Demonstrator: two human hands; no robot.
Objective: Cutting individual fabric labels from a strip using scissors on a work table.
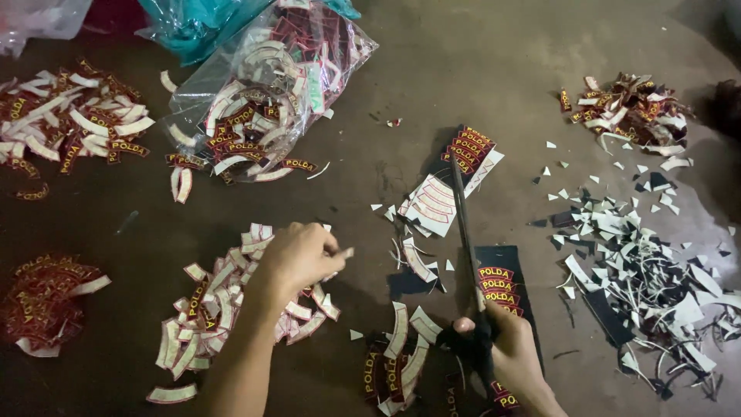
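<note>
Dim room, dark brown floor seen from above

The brown floor point(494, 69) fills the view, smooth and slightly scuffed, with faint dark smudges near its middle. Light is low and warm, brightest toward the upper centre and falling off into shadow at the right edge and lower left corner. Along the top edge lie a teal plastic sheet point(193, 27) and a clear plastic bag corner point(38, 19)

A patch-trimming workshop: heaps of embroidered patches point(73, 123), offcuts point(641, 270), scissors point(467, 255).
</note>
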